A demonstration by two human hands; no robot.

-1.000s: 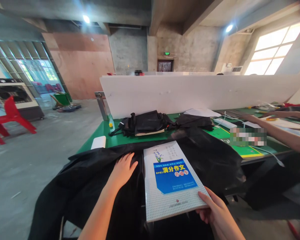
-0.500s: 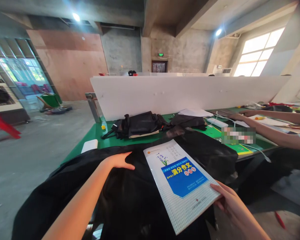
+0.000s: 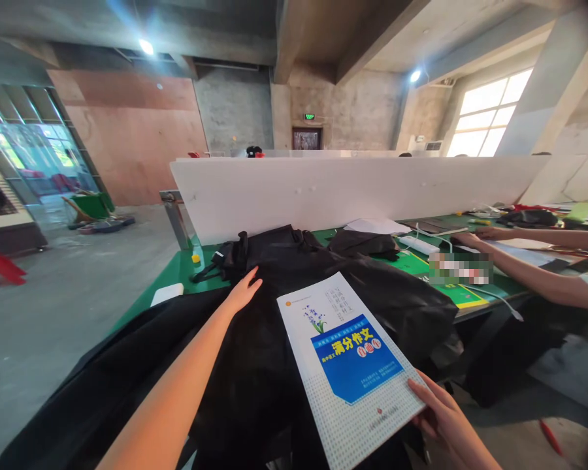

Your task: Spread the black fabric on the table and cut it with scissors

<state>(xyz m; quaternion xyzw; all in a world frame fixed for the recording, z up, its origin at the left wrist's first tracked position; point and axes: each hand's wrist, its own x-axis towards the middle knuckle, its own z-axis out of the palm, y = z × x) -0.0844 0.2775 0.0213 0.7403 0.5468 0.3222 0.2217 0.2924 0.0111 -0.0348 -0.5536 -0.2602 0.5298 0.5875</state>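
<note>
My right hand [image 3: 438,408] grips the lower right edge of a paperback book [image 3: 343,365], thumb on top of the cover. The book has a white cover with a blue panel, yellow Chinese characters and a drawing of purple flowers. It is tilted above a large black cloth [image 3: 245,365] that spreads over the near side of the table. My left hand [image 3: 245,290] reaches forward onto the cloth, its visible fingers stretched out; the rest of the fingers are hard to see. Just ahead of it lies a dark bundle like a bag [image 3: 274,245], partly covered.
A white board partition [image 3: 323,196] stands along the green table [image 3: 149,284]. At the left edge are a white box [image 3: 167,294] and a bottle [image 3: 196,254]. On the right lie a power strip [image 3: 419,245], a cable and a green book [image 3: 465,298], near another person's arms [image 3: 534,261].
My left hand has moved forward and up over the cloth, which now reaches the dark bundle and covers the pale edge under it. The book stays in my right hand, slightly lower in view.
</note>
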